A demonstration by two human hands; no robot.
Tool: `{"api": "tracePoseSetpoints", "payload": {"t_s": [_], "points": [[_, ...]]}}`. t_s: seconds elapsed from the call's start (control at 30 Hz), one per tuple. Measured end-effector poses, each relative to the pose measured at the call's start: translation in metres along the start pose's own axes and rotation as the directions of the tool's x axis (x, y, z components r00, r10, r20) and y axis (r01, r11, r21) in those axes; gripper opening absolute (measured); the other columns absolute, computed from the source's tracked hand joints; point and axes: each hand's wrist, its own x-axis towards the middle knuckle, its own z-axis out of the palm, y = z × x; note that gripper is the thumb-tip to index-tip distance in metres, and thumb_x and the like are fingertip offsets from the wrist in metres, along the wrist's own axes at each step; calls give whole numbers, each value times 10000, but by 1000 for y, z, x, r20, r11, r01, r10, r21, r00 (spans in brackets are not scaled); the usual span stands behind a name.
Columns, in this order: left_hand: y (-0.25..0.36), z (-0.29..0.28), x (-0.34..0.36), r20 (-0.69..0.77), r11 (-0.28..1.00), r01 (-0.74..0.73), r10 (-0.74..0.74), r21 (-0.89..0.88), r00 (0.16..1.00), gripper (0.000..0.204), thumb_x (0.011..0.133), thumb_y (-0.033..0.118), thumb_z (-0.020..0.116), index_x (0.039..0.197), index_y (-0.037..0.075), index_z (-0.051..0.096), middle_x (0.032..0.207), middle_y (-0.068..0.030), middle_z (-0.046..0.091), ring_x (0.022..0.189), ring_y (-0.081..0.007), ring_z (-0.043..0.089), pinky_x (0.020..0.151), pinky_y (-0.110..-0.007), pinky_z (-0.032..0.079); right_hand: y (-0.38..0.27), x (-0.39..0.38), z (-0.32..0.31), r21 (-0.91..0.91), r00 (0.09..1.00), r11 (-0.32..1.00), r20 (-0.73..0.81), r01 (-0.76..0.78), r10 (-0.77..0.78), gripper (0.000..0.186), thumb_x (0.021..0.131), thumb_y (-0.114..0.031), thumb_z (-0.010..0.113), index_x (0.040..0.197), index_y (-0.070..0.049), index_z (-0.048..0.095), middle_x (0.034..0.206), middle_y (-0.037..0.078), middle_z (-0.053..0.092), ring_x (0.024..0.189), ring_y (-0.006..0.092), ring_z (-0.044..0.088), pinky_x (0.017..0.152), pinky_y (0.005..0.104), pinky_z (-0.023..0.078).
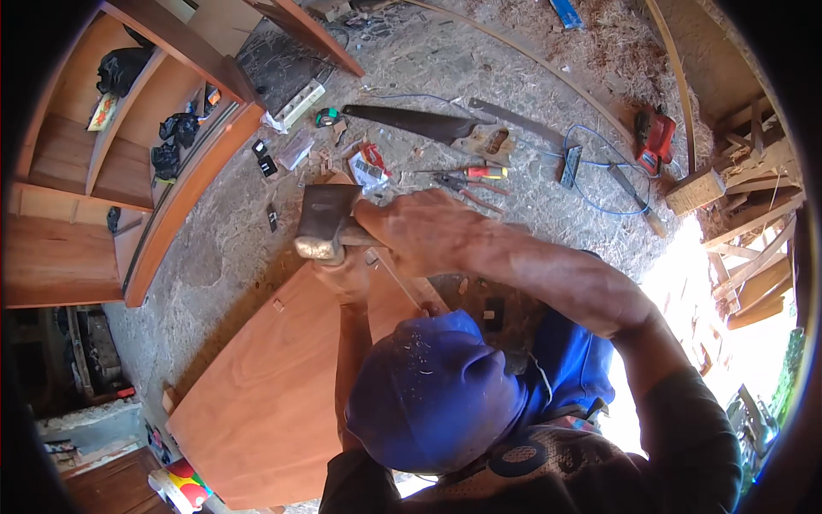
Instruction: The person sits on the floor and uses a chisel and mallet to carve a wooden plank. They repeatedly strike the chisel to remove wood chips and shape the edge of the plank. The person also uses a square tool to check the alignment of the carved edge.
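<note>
My right hand [402, 231] grips a hatchet-like hammer [327, 210], whose broad dark head has a worn silvery end. Directly beneath that head, my left hand [341, 278] is closed, with its contents hidden by the tool. Both hands are over a large reddish-brown wooden panel [240, 385] with a pale edge strip. My blue-clad knee [428, 385] is raised beside the panel.
Wooden shelving [188, 43] holding black bags stands left. On the rough floor [205, 248] lie a handsaw [411, 120], tape measure [327, 116], screwdriver [462, 172], pliers [458, 184], metal blade [522, 120] and red power tool [653, 141]. Scrap wood [753, 257] is piled right.
</note>
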Motion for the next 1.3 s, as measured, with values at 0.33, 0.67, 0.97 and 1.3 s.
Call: {"api": "tracePoseSetpoints", "payload": {"t_s": [0.33,0.67,0.97,1.3], "points": [[20,78,57,694,978,64,-185,196,695,481,892,205,806,1222,19,509,1041,-48,626,915,-141,636,761,-301,541,104,-117,148,900,788,357,-26,-249,616,381,857,-147,702,1152,6,515,775,145,643,597,243,652,527,380,504],[-65,136,12,851,872,175,-486,457,198,430,903,236,793,1190,18,559,985,-53,623,740,-109,634,563,-286,555,147,-111,178,983,701,-128,184,-132,689,333,848,-69,717,1102,-51,503,809,14,578,551,86,541,455,261,440],[-88,135,7,832,870,115,-493,480,254,288,878,183,801,1058,14,653,869,-24,670,755,-81,629,637,-283,547,163,-106,176,974,681,-135,223,-181,698,378,858,-87,714,1174,-43,512,817,8,573,557,84,540,476,259,442],[-86,134,4,818,859,143,-511,491,264,263,880,181,795,1029,17,654,837,-8,670,735,-67,615,634,-277,543,163,-106,180,964,676,-133,257,-230,691,468,852,-102,730,1256,-20,508,828,18,583,557,90,538,492,274,437]]}}
